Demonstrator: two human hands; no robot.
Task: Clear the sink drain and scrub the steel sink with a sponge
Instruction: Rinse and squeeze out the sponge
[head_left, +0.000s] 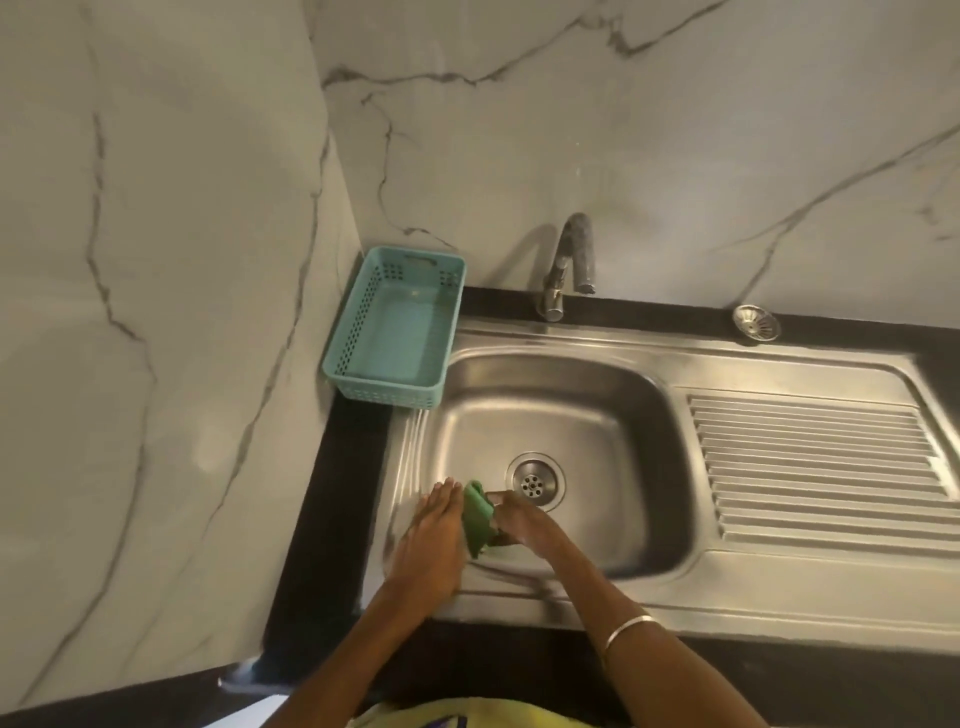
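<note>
A steel sink is set into a dark counter, its round drain open in the middle of the basin floor. Both my hands are low in the basin, front left of the drain. My right hand is closed around a green sponge, which stands on edge between the two hands. My left hand lies flat with fingers together, its side against the sponge. The steel drain strainer sits out on the counter behind the ribbed drainboard.
A teal plastic basket stands at the sink's back left corner against the marble wall. The steel tap rises behind the basin, no water running. Marble walls close the left side and the back.
</note>
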